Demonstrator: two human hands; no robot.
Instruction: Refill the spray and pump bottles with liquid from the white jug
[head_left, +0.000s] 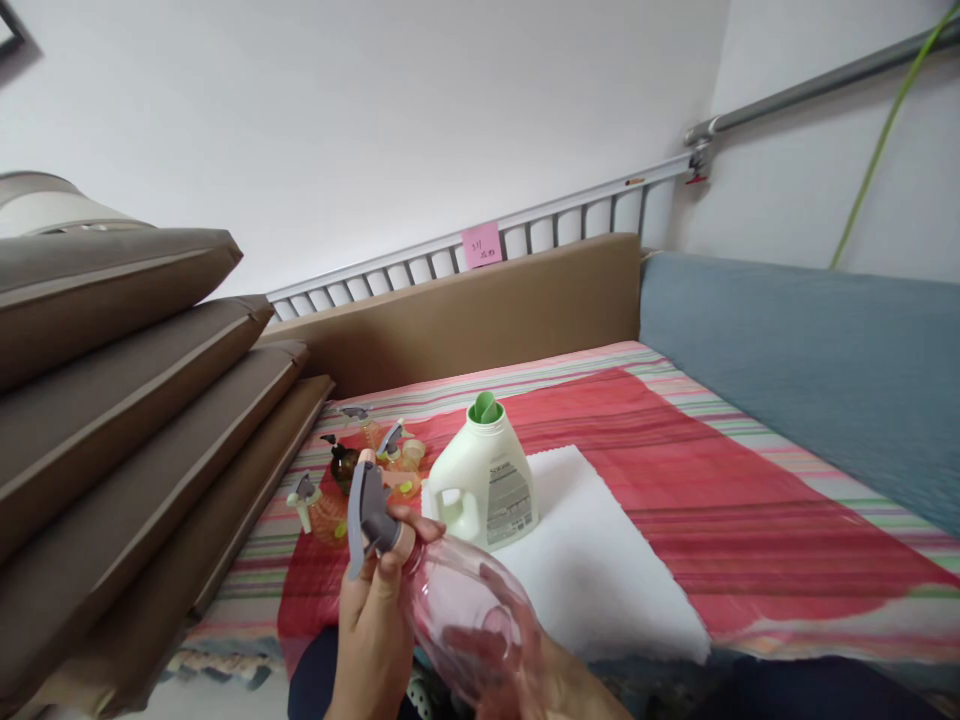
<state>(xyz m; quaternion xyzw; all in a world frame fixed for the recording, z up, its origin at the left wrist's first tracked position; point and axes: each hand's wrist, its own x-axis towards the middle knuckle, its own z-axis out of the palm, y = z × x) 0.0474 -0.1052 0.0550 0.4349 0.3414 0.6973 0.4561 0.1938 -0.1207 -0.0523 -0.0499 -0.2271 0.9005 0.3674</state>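
Observation:
I hold a clear pink-tinted spray bottle [465,605] tilted in front of me, low in the view. My left hand [375,610] pinches the neck just under its grey trigger head [367,515]. My right hand [525,665] cups the bottle's body from below, seen partly through the plastic. Just beyond stands a pale green detergent jug [484,480] with an open green spout, resting on the corner of a white cloth [592,560].
Several small spray bottles [352,465] lie on the red striped sheet [712,490] left of the jug. Stacked brown cushions [127,400] rise at the left. A brown headboard [480,310] and metal rail run along the wall; a blue blanket [810,360] is at right.

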